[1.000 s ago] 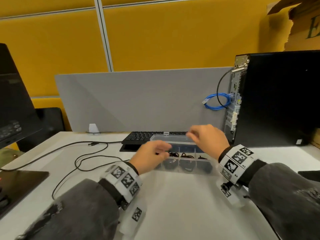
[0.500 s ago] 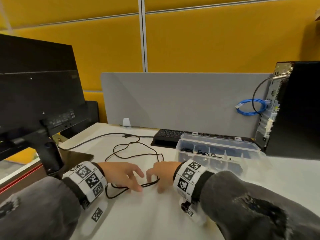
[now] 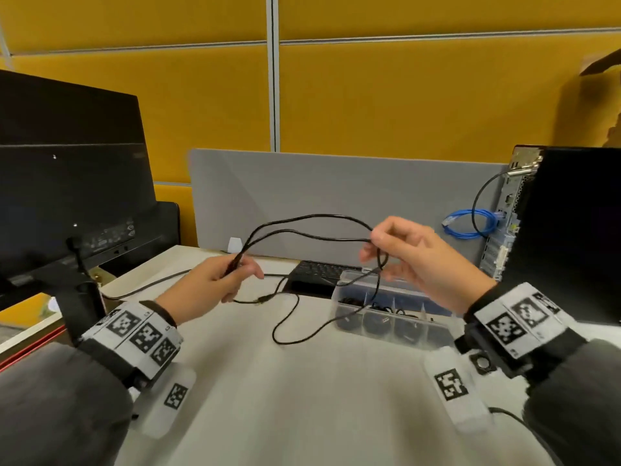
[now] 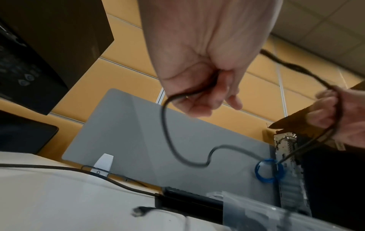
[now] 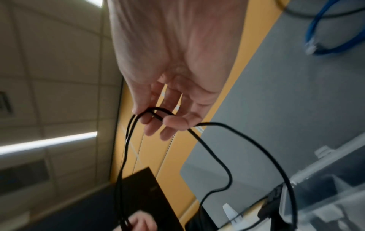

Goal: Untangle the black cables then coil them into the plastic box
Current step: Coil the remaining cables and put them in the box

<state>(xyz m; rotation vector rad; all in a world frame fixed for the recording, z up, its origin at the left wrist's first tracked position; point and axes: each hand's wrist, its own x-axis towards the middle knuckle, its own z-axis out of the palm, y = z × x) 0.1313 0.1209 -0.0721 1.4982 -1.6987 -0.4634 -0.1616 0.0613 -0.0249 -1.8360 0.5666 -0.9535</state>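
A thin black cable (image 3: 312, 227) hangs in the air in two strands between my hands. My left hand (image 3: 215, 284) grips both strands at their left end, fingers curled round them (image 4: 199, 92). My right hand (image 3: 403, 250) pinches the cable's bend between thumb and fingers (image 5: 158, 115). From there a loop (image 3: 302, 334) drops to the table, and the plug end (image 3: 263, 300) hangs near my left hand. The clear plastic box (image 3: 386, 317) stands behind, under my right hand, with black cable coils in its front compartments.
A monitor (image 3: 67, 183) stands at the left with another black lead (image 3: 151, 285) running over the white table (image 3: 302, 398). A keyboard (image 3: 319, 270) lies behind the box. A computer tower (image 3: 571, 230) with a blue cable (image 3: 470, 223) stands at the right, before a grey divider (image 3: 336, 196).
Both hands left the box, went down to the loose cable on the table at the left, took hold of it and lifted it into the air, now spread apart.
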